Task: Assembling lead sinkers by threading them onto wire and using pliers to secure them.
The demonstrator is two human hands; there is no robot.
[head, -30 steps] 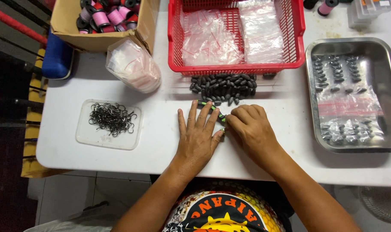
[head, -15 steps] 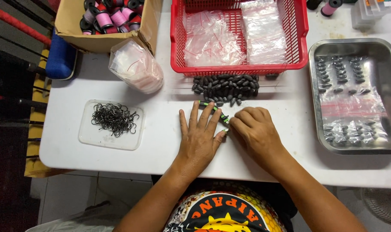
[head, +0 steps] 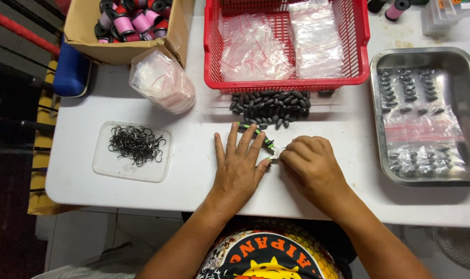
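We are pressing our left hand (head: pixel 238 168) flat on the white tabletop (head: pixel 193 181), fingers spread and released over a small clear bag (head: pixel 274 153) with green-and-black pieces (head: pixel 255 131) poking out beyond the fingertips. Our right hand (head: pixel 310 164) is lying just right of it, fingers curled and pinching the bag's near edge. Just beyond are lying a heap of dark sinkers (head: pixel 272 107) and a red basket (head: pixel 286 82); a clear tray of hooks (head: pixel 133 151) is sitting left.
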